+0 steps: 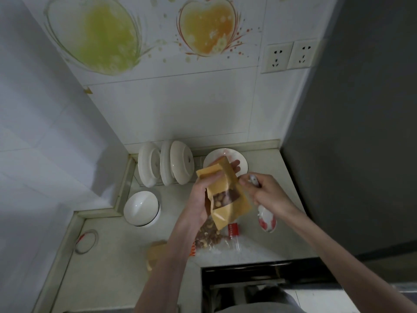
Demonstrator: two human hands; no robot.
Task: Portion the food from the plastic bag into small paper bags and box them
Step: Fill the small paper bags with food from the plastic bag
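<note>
Dim, flat light is washing over everything, with a cool grey cast. A big soft shadow is falling across the left wall (56, 136), and the dark panel (356, 132) at the right of the frame is swallowing detail. The wide lens is bending the tile lines outward. The right hand (268, 193) is smearing slightly; lower edges are going soft.

Bare forearms, no sleeves; grey garment at bottom edge.
</note>
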